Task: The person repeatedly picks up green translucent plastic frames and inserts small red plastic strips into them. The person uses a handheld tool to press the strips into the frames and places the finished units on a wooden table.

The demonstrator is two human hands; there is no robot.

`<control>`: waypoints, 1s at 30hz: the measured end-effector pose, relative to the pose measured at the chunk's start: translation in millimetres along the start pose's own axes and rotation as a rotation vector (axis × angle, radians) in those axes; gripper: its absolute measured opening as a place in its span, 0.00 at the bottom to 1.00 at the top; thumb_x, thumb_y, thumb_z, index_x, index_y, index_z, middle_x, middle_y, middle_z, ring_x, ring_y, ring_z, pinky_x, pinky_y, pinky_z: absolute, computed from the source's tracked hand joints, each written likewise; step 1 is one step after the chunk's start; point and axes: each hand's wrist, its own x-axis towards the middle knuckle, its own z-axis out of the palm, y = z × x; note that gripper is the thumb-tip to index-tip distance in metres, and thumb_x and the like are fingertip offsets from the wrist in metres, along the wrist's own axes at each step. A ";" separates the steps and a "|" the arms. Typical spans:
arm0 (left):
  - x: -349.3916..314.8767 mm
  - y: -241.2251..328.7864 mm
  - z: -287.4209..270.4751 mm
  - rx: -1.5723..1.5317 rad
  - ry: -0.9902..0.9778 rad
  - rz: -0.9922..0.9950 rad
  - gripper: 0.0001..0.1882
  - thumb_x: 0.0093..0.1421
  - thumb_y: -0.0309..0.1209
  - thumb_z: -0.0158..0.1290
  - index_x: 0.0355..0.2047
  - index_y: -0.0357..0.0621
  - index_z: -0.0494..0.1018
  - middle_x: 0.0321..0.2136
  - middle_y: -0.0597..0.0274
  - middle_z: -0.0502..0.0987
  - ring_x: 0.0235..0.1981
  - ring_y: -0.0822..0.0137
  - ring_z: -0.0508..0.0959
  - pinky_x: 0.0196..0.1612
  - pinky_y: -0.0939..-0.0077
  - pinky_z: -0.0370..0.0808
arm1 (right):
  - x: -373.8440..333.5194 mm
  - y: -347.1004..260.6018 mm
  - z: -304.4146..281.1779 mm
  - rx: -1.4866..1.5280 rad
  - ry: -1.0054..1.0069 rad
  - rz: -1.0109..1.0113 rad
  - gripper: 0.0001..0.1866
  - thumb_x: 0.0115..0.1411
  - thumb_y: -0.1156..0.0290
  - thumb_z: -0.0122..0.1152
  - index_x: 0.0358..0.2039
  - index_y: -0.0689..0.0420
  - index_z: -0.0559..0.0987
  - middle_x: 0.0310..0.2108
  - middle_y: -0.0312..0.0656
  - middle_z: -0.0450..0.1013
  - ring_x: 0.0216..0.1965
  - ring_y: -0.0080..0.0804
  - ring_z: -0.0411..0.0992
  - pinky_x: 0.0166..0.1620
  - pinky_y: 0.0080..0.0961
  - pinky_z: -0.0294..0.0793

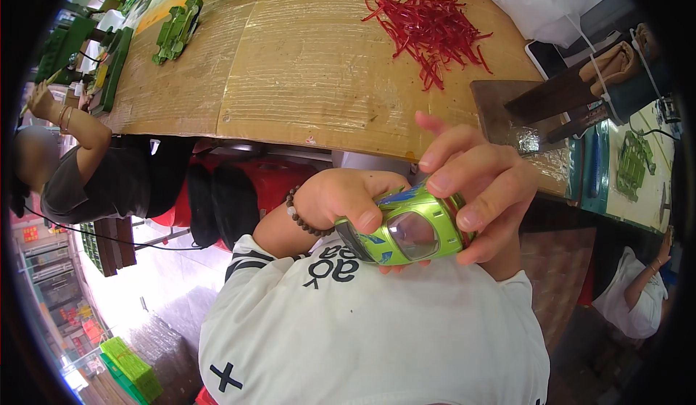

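From where I stand, a shiny green toy car [415, 232] sits just below the middle of the frame, clasped by both hands, the left hand [337, 198] gripping its dark end with the thumb on top and the right hand [489, 191] curling its fingers round the reddish end. Beneath it is a white shirt [377, 332]; above spreads the brown worktable [304, 64], with a heap of red strips [431, 28] at upper right and two green car parts [177, 31] at upper left.
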 end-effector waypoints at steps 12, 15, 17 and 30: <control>-3.2 18.8 25.2 0.665 0.571 0.228 0.32 0.39 0.38 0.68 0.41 0.30 0.70 0.32 0.56 0.75 0.32 0.69 0.75 0.35 0.77 0.72 | -12.8 -27.3 14.1 -0.885 0.214 0.038 0.17 0.44 0.67 0.68 0.35 0.58 0.76 0.40 0.49 0.72 0.40 0.40 0.69 0.50 0.39 0.65; 12.4 14.7 36.2 1.107 0.889 0.404 0.30 0.40 0.35 0.67 0.42 0.33 0.70 0.33 0.57 0.75 0.34 0.70 0.75 0.35 0.76 0.71 | -17.8 -14.8 35.5 -0.663 0.439 0.145 0.25 0.49 0.69 0.66 0.46 0.61 0.69 0.51 0.54 0.62 0.50 0.43 0.65 0.51 0.37 0.67; 27.0 1.5 31.7 1.375 1.055 0.546 0.31 0.40 0.35 0.67 0.43 0.33 0.70 0.34 0.56 0.75 0.34 0.68 0.75 0.36 0.75 0.72 | -36.1 8.0 49.0 -0.220 0.634 0.084 0.31 0.51 0.71 0.64 0.53 0.62 0.62 0.58 0.57 0.53 0.56 0.45 0.61 0.53 0.37 0.67; 36.2 16.3 45.5 1.386 0.614 0.081 0.41 0.46 0.39 0.64 0.56 0.34 0.59 0.41 0.50 0.73 0.37 0.64 0.75 0.42 0.72 0.72 | -69.3 -63.3 25.7 1.055 1.176 0.585 0.21 0.64 0.60 0.42 0.51 0.62 0.65 0.47 0.50 0.68 0.47 0.39 0.69 0.48 0.33 0.73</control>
